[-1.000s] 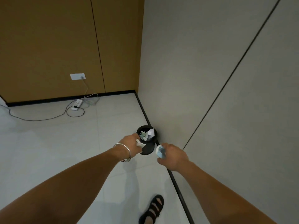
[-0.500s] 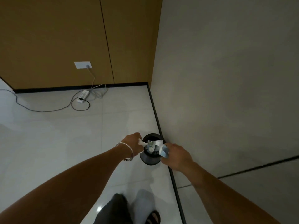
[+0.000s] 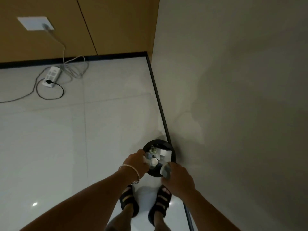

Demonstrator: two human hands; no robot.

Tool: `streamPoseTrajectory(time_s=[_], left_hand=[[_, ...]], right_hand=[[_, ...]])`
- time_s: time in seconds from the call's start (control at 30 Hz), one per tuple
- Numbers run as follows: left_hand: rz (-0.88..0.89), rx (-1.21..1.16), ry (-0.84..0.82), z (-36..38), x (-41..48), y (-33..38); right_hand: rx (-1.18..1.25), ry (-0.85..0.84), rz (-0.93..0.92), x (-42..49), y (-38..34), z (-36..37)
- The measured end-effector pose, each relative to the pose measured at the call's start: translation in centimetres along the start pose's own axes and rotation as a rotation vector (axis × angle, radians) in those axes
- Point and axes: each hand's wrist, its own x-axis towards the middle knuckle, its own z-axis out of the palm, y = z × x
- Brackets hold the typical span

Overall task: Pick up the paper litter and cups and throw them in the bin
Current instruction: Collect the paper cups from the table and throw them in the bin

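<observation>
Dropping is the step in hand, I'd judge: both hands hang right over the round black plastic bin [image 3: 158, 140], which stands on the pale floor tiles [image 3: 83, 130] hard vs. the grey wall [image 3: 233, 114] on the right, w/ white paper scraps [image 3: 164, 153] already inside. The left hand [image 3: 135, 162], at the bin's left rim, has its fingers curled round a small white paper scrap [image 3: 146, 159]. The right hand [image 3: 178, 177], at the near-right rim, is clenched on a crumpled pale blue-white piece [image 3: 165, 170]; cup or paper, can't tell. Next move prob. calls for nudging the right piece further in from the rim, then loosening both grips. The bin is upright, mouth up, long axis vertical, seen approx. end-on; the blue-white piece's long axis runs roughly near-to-far.
</observation>
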Motion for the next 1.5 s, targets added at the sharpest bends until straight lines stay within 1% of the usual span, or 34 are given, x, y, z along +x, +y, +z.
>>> streamPoseTrajectory(time_s=[0.1, 0.2, 0.27, 0.37, 0.5, 0.63, 0.73, 0.9, 1.07, 1.17, 1.23, 1.4, 1.5], left_hand=[[-0.012, 0.018, -0.038, 4.3, 5.8, -1.8], [-0.04, -0.015, -0.069, 8.2, 10.6, -3.0], [-0.058, -0.044, -0.088, 10.2, 13.1, -3.7], [-0.109, -0.045, -0.138, 11.9, 15.5, -4.7], [-0.186, 0.023, -0.257, 11.5, 14.1, -6.0], [-0.281, 0.102, -0.24, 8.4, 10.1, -6.8], [-0.275, 0.11, -0.168, 4.6, 7.3, -6.0], [-0.179, 0.107, 0.085, -4.2, 3.1, -3.3], [-0.145, 0.071, 0.282, -12.9, -3.1, -1.6], [-0.197, 0.042, 0.395, -15.6, -8.4, -1.8], [-0.259, 0.008, 0.446, -16.1, -12.7, -2.4], [-0.42, -0.077, 0.572, -15.3, -23.5, -5.3], [-0.52, -0.15, 0.666, -14.3, -30.3, -7.7]], right_hand=[[0.013, -0.035, 0.034, 5.9, 2.2, 3.8], [0.008, -0.071, 0.074, 10.6, 5.1, 7.2], [0.038, -0.087, 0.087, 12.6, 6.7, 8.8], [0.144, -0.097, 0.074, 13.9, 8.5, 10.3], [0.146, -0.12, 0.032, 13.0, 8.7, 10.5], [0.077, -0.181, 0.026, 11.5, 6.4, 7.4], [0.016, -0.189, -0.011, 10.8, 3.0, 3.5], [-0.098, -0.118, -0.15, 8.9, -5.4, -3.3], [-0.183, -0.065, -0.271, 4.5, -14.1, -7.9], [-0.269, -0.074, -0.41, 0.9, -18.0, -9.5], [-0.33, -0.093, -0.486, -1.8, -20.2, -10.4], [-0.503, -0.104, -0.665, -7.8, -25.8, -11.4], [-0.604, -0.116, -0.782, -12.1, -29.4, -9.9]])
